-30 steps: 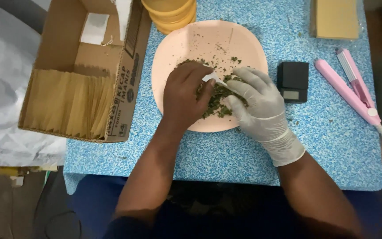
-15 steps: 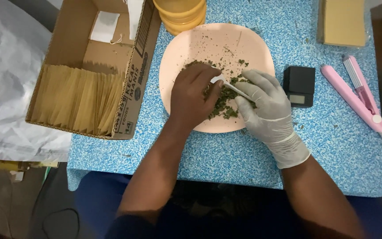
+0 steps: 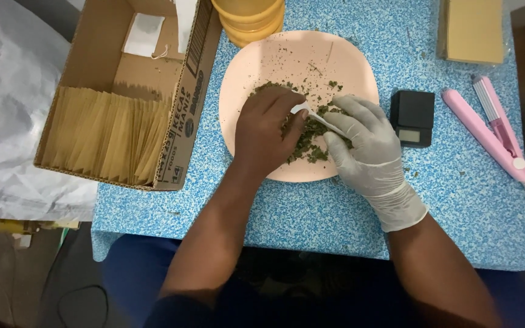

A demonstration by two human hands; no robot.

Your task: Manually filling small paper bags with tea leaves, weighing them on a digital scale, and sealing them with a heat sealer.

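L hand [image 3: 268,130]: bare, pinches small white bag [image 3: 302,109].
R hand [image 3: 363,143]: gloved, pinches bag's other end.
Under: green leaf bits [image 3: 311,146], pink plate [image 3: 274,61], mid surface [image 3: 457,200].

My blue-speckled worktop [image 3: 311,212] carries: pink plate [image 3: 262,61] at centre; open cardboard box [image 3: 116,79] at 9 o'clock; stacked yellow bowls [image 3: 250,18] at 12; black scale [image 3: 412,118] and pink sealer [image 3: 487,130] at 3; tan packet [image 3: 472,30] at 2.

both hands [image 3: 268,130] [image 3: 363,143] close together, fingers curled
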